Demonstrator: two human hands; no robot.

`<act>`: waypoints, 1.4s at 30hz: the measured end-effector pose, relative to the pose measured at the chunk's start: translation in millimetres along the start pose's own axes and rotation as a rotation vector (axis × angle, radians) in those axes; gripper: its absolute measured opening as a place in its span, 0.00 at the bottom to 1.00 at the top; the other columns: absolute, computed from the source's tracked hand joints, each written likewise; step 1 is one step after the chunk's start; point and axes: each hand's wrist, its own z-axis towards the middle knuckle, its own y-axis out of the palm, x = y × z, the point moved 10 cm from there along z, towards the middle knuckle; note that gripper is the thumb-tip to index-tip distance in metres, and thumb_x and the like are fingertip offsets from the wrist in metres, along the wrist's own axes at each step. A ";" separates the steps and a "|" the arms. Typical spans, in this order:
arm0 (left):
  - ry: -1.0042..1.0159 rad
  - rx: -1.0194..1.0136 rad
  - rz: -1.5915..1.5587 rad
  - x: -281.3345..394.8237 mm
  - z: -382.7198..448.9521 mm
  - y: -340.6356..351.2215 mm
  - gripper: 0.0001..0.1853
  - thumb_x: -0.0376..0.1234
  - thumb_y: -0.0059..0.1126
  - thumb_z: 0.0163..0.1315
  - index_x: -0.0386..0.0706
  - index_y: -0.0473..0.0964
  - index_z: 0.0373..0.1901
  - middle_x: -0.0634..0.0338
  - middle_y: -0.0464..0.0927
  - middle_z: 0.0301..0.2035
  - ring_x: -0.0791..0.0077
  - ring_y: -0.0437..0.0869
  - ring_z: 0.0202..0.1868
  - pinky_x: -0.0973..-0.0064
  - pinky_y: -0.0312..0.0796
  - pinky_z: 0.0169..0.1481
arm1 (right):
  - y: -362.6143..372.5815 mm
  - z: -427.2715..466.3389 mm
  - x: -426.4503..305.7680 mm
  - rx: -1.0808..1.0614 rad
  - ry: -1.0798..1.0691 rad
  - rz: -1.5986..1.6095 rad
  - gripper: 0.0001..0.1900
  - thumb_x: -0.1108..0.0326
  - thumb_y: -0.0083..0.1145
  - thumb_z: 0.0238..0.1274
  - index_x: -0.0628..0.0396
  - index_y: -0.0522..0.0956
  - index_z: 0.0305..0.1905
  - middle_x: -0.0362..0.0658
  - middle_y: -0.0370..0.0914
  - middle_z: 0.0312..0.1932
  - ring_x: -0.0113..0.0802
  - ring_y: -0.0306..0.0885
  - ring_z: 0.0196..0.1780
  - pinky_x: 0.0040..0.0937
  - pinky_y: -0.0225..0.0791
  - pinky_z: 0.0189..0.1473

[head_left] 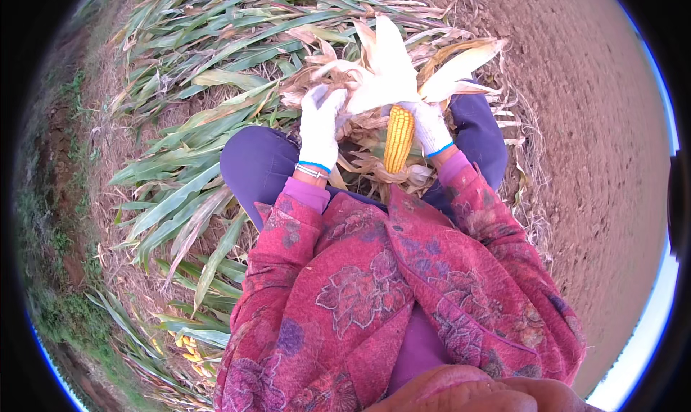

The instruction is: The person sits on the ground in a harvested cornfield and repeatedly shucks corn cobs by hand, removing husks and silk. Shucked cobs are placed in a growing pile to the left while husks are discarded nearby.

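Note:
Both of my hands wear white knitted gloves with blue cuff edges. An ear of corn (399, 139) with bare yellow kernels points down toward my lap. Its pale husk leaves (390, 72) are peeled back and spread out above it. My right hand (426, 121) is at the top end of the ear, closed around the base of the husk. To the left, my left hand (321, 123) touches the edge of the dry husk leaves; its thumb and fingertips are raised, and whether it grips a leaf is unclear. Loose husks (413, 175) lie beneath the ear, between my knees.
Cut corn stalks with long green leaves (237, 56) cover the ground ahead and at the left. Several yellow ears (191, 352) lie at the lower left. Bare brown soil (594, 142) stretches to the right. My bent knees (259, 161) flank the work area.

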 end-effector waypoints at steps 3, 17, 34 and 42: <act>-0.147 -0.308 0.187 -42.5 -12.0 13.2 0.33 0.35 0.71 0.66 0.37 0.68 0.70 0.50 0.73 0.65 0.63 0.80 0.62 0.65 0.75 0.66 | 7.9 -1.1 -11.7 -0.001 0.037 0.210 0.12 0.61 0.66 0.72 0.59 0.87 0.50 0.40 0.87 0.41 0.29 0.85 0.41 0.30 0.77 0.46; 0.415 -0.621 0.688 -72.2 -2.9 68.6 0.19 0.38 0.67 0.70 0.39 0.81 0.58 0.60 0.85 0.53 0.69 0.84 0.56 0.67 0.76 0.64 | 40.2 -26.6 -29.2 -0.228 -0.174 -0.546 0.16 0.68 0.63 0.70 0.60 0.83 0.58 0.46 0.86 0.50 0.33 0.87 0.49 0.32 0.81 0.48; 0.129 -0.683 -0.197 -28.3 -3.6 43.2 0.17 0.37 0.50 0.81 0.36 0.79 0.61 0.54 0.85 0.53 0.71 0.87 0.53 0.73 0.79 0.61 | 73.0 -42.7 -26.6 -0.210 -0.199 -1.094 0.59 0.38 0.77 0.46 0.61 0.60 0.77 0.58 0.82 0.60 0.50 0.85 0.60 0.44 0.77 0.61; 0.128 -0.372 -0.319 41.1 -15.8 53.7 0.14 0.24 0.62 0.67 0.32 0.81 0.54 0.54 0.87 0.43 0.65 0.88 0.49 0.67 0.80 0.59 | 103.7 -63.6 -72.9 -0.447 -0.186 -1.186 0.71 0.47 0.79 0.43 0.66 0.40 0.84 0.65 0.83 0.57 0.57 0.85 0.59 0.44 0.78 0.60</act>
